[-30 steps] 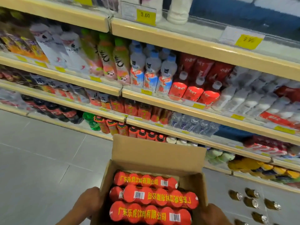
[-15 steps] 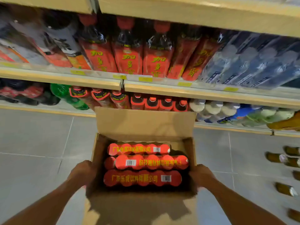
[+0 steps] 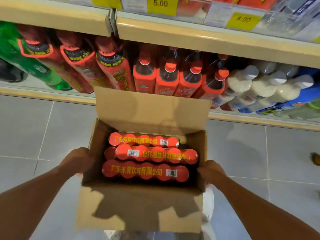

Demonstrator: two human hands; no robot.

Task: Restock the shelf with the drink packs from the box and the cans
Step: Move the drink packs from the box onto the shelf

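Box: cardboard box (image 3: 150, 110), open at the top, held from either side in front of the bottom shelf (image 3: 251, 118) and over the grey tiled floor (image 3: 43, 135). Whether its base touches the floor cannot be told. The far flap stands up in front of the shelved bottles; the near flap folds out toward the person.
Contents: three red shrink-wrapped drink packs (image 3: 149, 155) lie crosswise inside the box, side by side and touching, each with yellow characters and a white barcode on top. The middle one sits shifted to the right, its print turned the other way.
Left side: left hand (image 3: 78, 160) grips the box's left wall near the rim, fingers curled round it, tips mostly hidden.
Right side: right hand (image 3: 211, 172) grips the right wall the same way, fingers curled down the outside.
Shelf stock: from the left, a green bottle (image 3: 26, 66), tall red-labelled bottles (image 3: 110, 66), smaller red-capped bottles (image 3: 167, 80) just behind the far flap, white bottles (image 3: 240, 84) with grey caps, then blue packaging (image 3: 301, 99).
Shelf above (image 3: 199, 38): pale edge carrying yellow price tags (image 3: 161, 5) reading 5.00 and 4.00.
Right edge: a dark-gold thing (image 3: 315, 159) on the floor, too blurred to name.
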